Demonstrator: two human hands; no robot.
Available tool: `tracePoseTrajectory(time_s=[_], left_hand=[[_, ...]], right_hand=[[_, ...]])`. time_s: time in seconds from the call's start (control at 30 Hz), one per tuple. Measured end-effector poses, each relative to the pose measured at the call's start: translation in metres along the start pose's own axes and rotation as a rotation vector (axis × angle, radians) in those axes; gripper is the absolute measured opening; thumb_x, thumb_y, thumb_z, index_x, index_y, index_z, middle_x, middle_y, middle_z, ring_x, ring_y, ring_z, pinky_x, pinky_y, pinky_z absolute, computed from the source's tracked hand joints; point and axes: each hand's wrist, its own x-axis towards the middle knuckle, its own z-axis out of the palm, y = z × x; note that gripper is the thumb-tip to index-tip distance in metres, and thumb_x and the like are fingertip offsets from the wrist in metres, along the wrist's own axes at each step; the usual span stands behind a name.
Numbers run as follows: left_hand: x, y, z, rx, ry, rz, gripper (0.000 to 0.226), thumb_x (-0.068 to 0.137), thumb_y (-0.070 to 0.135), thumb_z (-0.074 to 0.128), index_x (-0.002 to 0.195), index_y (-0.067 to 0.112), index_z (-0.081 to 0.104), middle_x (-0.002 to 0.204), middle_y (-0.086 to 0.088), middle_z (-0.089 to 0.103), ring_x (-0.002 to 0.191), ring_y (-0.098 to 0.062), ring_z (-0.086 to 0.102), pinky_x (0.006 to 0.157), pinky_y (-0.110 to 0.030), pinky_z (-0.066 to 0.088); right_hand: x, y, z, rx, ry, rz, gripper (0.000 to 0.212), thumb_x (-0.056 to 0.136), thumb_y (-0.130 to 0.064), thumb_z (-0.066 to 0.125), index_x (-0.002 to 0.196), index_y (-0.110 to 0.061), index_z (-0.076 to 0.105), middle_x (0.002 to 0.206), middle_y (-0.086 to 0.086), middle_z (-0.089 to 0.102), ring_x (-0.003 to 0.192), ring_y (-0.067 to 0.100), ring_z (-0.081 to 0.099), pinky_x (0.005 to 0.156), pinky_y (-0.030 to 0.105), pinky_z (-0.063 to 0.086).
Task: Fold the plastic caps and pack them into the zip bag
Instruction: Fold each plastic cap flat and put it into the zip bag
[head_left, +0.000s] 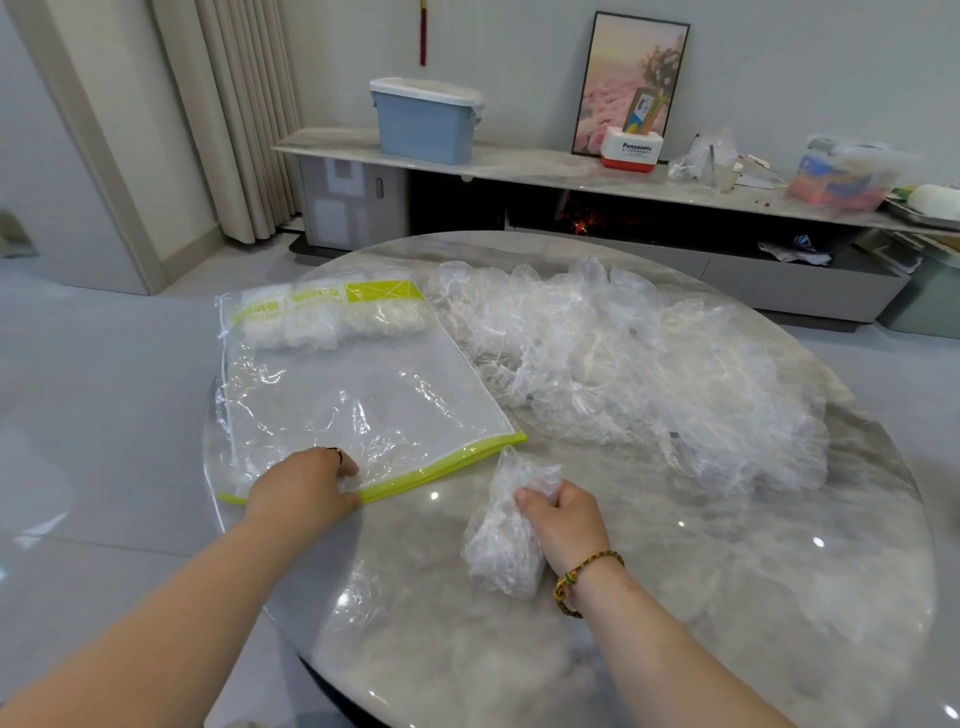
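The left hand (306, 483) is pinching the near edge of the zip bag (363, 395), right at its yellow-green zip strip (447, 467). Its grip is narrow, with the fingers curling over the top layer of clear plastic and the thumb lying along the strip. The bag is lying flat on the left side of the round marble worktop (675, 597), with its mouth facing the person. Packed caps (332, 322) are sitting in a row at its far end, under the printed green label.

The right hand (566, 525) is holding a folded bundle of plastic caps (498, 545), its grip wrapping tightly around the upper part. The bundle is resting on the worktop just beside the bag's open corner. A braided bracelet (582, 577) is showing on that wrist.

A pile of loose plastic caps (623, 364) is spreading across the far right of the worktop, touching the bag's right edge. Behind, a blue bin (426, 124) is standing on a low cabinet (545, 161).
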Motion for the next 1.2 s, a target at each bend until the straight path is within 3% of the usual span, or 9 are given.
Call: tracePoseTrajectory(time_s=[0.13, 0.3, 0.4, 0.5, 0.6, 0.7, 0.87, 1.07, 1.2], left_hand=[[0.003, 0.001, 0.004, 0.261, 0.004, 0.115, 0.022, 0.091, 0.032, 0.048, 0.112, 0.032, 0.056, 0.122, 0.007, 0.056, 0.112, -0.014, 0.053, 0.086, -0.021, 0.041], [0.006, 0.003, 0.011, 0.428, 0.021, 0.164, 0.029, 0.092, 0.024, 0.042, 0.113, 0.019, 0.061, 0.114, 0.003, 0.060, 0.105, -0.017, 0.057, 0.080, -0.023, 0.043], [0.007, 0.003, 0.009, 0.407, 0.020, 0.162, 0.028, 0.093, 0.023, 0.040, 0.112, 0.020, 0.061, 0.115, 0.005, 0.059, 0.105, -0.016, 0.057, 0.079, -0.023, 0.043], [0.008, 0.002, 0.006, 0.275, 0.021, 0.109, 0.021, 0.090, 0.016, 0.042, 0.088, 0.022, 0.062, 0.100, 0.004, 0.060, 0.091, -0.017, 0.056, 0.065, -0.022, 0.039], [0.005, -0.002, 0.003, 0.027, -0.045, 0.010, 0.027, 0.086, 0.012, 0.046, 0.061, 0.022, 0.046, 0.072, 0.005, 0.052, 0.074, -0.019, 0.048, 0.053, -0.021, 0.033], [0.001, -0.003, 0.001, -0.254, -0.114, 0.017, 0.026, 0.085, 0.012, 0.056, 0.062, 0.023, 0.050, 0.072, 0.006, 0.054, 0.074, -0.016, 0.052, 0.056, -0.014, 0.036], [-0.019, 0.023, -0.019, -0.646, -0.102, 0.130, 0.029, 0.084, 0.005, 0.063, 0.060, 0.020, 0.055, 0.057, 0.011, 0.055, 0.052, 0.001, 0.051, 0.054, -0.004, 0.038], [-0.048, 0.039, -0.033, -0.875, -0.125, 0.157, 0.025, 0.084, 0.002, 0.063, 0.063, 0.016, 0.060, 0.042, 0.013, 0.053, 0.042, 0.002, 0.045, 0.047, -0.006, 0.034], [-0.061, 0.042, -0.034, -0.987, -0.181, 0.133, 0.026, 0.084, -0.002, 0.060, 0.064, 0.013, 0.061, 0.044, 0.010, 0.054, 0.041, 0.003, 0.044, 0.046, -0.009, 0.037]], right_hand=[[0.002, 0.001, 0.001, -0.026, -0.010, -0.017, 0.029, 0.086, -0.012, 0.059, 0.066, -0.011, 0.038, 0.072, 0.010, 0.042, 0.070, 0.020, 0.041, 0.061, 0.027, 0.036], [0.003, 0.003, 0.002, -0.051, -0.008, -0.064, 0.035, 0.086, -0.011, 0.059, 0.062, -0.014, 0.035, 0.063, 0.006, 0.036, 0.063, 0.017, 0.037, 0.051, 0.022, 0.033], [0.002, 0.003, 0.002, -0.080, -0.038, -0.087, 0.014, 0.086, -0.012, 0.059, 0.076, -0.008, 0.048, 0.072, 0.009, 0.044, 0.068, 0.018, 0.042, 0.061, 0.024, 0.038], [0.002, 0.004, 0.000, -0.119, -0.040, -0.113, 0.019, 0.085, -0.012, 0.059, 0.080, 0.005, 0.054, 0.076, 0.009, 0.046, 0.071, 0.017, 0.044, 0.065, 0.026, 0.039], [0.001, 0.006, -0.004, -0.118, -0.027, -0.134, 0.032, 0.086, -0.012, 0.059, 0.090, 0.018, 0.053, 0.077, 0.010, 0.048, 0.072, 0.018, 0.045, 0.065, 0.026, 0.040], [-0.003, 0.005, -0.007, -0.123, -0.035, -0.153, 0.029, 0.086, -0.014, 0.060, 0.082, 0.014, 0.053, 0.075, 0.009, 0.048, 0.070, 0.017, 0.047, 0.062, 0.023, 0.042], [-0.018, -0.008, -0.010, -0.057, -0.055, -0.260, 0.037, 0.085, -0.004, 0.061, 0.056, -0.014, 0.041, 0.046, -0.009, 0.035, 0.038, 0.000, 0.036, 0.042, 0.008, 0.032], [-0.046, -0.038, -0.012, 0.221, -0.085, -0.508, 0.007, 0.061, -0.012, 0.055, 0.058, -0.006, 0.054, 0.044, -0.013, 0.048, 0.048, -0.003, 0.043, 0.051, 0.009, 0.037], [-0.050, -0.036, -0.006, 0.063, -0.219, -0.506, 0.010, 0.064, -0.016, 0.051, 0.055, -0.018, 0.046, 0.046, -0.012, 0.050, 0.049, -0.004, 0.043, 0.052, 0.011, 0.036]])
